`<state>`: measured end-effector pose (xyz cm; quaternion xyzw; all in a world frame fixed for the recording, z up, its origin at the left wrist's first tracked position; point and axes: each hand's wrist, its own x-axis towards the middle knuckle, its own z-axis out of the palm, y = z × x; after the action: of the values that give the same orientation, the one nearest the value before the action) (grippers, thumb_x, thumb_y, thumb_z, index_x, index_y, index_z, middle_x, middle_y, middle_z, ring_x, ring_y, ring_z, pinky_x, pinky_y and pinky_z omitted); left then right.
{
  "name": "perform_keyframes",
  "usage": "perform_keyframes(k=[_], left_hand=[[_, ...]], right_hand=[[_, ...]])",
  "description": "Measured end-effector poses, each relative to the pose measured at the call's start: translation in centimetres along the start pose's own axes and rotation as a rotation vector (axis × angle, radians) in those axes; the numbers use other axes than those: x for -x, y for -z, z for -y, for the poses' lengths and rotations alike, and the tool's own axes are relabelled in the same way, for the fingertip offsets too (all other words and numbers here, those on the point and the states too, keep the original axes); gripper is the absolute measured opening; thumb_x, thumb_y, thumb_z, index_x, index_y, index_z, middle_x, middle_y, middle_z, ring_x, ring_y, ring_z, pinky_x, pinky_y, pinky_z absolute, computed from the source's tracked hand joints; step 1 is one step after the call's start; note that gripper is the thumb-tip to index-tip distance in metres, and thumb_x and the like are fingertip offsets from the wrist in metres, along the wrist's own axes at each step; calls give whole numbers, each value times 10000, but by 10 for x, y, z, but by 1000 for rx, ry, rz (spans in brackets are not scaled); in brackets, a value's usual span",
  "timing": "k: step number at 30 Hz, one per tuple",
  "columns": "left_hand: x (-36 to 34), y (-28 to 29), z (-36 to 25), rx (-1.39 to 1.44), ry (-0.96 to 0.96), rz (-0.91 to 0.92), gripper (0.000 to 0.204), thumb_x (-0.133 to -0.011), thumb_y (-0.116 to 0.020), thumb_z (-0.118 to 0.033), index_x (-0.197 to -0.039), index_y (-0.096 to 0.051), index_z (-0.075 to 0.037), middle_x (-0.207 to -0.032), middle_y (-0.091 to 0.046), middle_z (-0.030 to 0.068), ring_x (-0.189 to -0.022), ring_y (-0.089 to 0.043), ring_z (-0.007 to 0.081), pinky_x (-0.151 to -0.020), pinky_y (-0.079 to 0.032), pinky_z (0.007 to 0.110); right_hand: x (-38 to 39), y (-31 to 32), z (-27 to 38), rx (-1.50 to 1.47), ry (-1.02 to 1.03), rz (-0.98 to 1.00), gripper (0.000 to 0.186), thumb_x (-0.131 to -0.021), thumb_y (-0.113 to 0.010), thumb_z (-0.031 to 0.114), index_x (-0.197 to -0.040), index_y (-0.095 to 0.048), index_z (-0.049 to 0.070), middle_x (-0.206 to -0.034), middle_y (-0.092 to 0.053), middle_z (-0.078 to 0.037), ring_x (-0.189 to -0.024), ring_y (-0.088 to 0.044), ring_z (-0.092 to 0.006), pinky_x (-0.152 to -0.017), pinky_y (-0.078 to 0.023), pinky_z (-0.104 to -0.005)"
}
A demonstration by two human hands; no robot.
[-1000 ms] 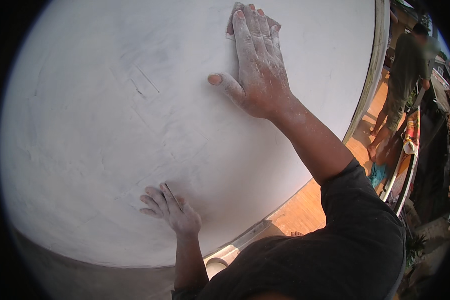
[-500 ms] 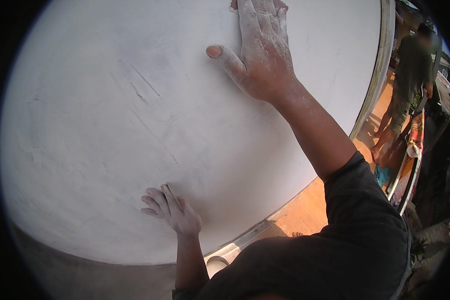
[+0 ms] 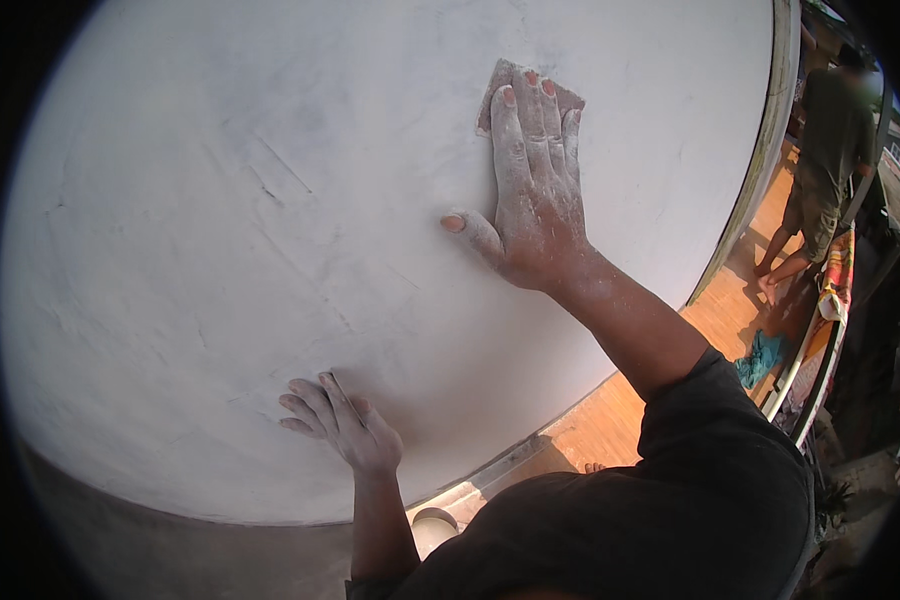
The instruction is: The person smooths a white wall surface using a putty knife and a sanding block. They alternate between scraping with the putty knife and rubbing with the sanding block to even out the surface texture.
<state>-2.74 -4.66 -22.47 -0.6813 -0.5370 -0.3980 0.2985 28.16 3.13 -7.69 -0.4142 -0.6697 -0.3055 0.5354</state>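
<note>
- The right hand [image 3: 538, 205] lies flat, fingers extended close together and thumb out; it presses rather than grips a grey-brown, angular sheet of abrasive-looking paper [image 3: 497, 100], whose edges show around the fingertips.
- Under the sheet is a broad, white, plaster-like wall [image 3: 400, 210]; powder coats both hands.
- Left of the right hand, thin dark scratches [image 3: 286, 166] mark the wall. Around and right of that hand, it looks smoother, so I judge the sanding partly done, with the scratched, patchy area left.
- Lower left of it, the left hand [image 3: 355, 425] rests on the wall, fingers loosely spread, apparently holding nothing.
- Beyond the right forearm lie an orange-brown floor [image 3: 610, 425] and a crumpled teal cloth or bag [image 3: 760, 358]; farther right, a co-worker in dark clothes [image 3: 832, 125] stands well apart.
</note>
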Motion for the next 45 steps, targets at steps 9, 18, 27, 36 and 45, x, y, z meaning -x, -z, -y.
perform_keyframes(k=[9, 18, 27, 36, 45], left_hand=[[-1, 2, -3, 22, -31, -47, 552, -1100, -324, -251, -1580, -326, 21, -1690, -139, 259, -1568, 32, 468, -1184, 138, 647], [0, 4, -7, 27, -4, -24, 533, -1096, -337, -237, -1556, -377, 29, -1687, -159, 257, -1570, 24, 460, -1190, 137, 638], [1, 3, -10, 32, 23, 27, 544, -1079, -351, -236, -1544, -385, 45, -1683, -168, 264, -1567, 28, 471, -1188, 123, 650], [4, 0, -9, 46, -16, 8, 579, -1087, -342, -286, -1579, -331, 19, -1686, -146, 269, -1559, 48, 495, -1172, 120, 672], [6, 0, -2, 70, -2, 15, 585, -1101, -308, -328, -1583, -330, 1, -1695, -115, 256, -1562, 65, 476, -1175, 146, 655]], right_hand=[[-72, 21, -4, -5, 67, 45, 1057, -889, -631, 665, -1564, -268, -64, -1631, -228, -310, -1537, -176, -478, -1177, -134, -728], [73, 2, 42, -116, 84, 325, 1111, -929, -533, 717, -1565, -179, -123, -1609, -172, -394, -1538, -96, -528, -1191, -114, -704], [54, -12, 52, -117, 112, 208, 1096, -867, -634, 691, -1570, -261, -62, -1638, -216, -305, -1549, -140, -472, -1179, -124, -725], [-43, -3, 50, -168, 157, 41, 1059, -834, -712, 641, -1575, -309, 2, -1644, -270, -234, -1551, -179, -428, -1188, -198, -696], [171, -32, 54, -155, 7, 256, 1031, -907, -601, 678, -1520, -326, -104, -1598, -229, -372, -1520, -177, -529, -1144, -176, -758]])
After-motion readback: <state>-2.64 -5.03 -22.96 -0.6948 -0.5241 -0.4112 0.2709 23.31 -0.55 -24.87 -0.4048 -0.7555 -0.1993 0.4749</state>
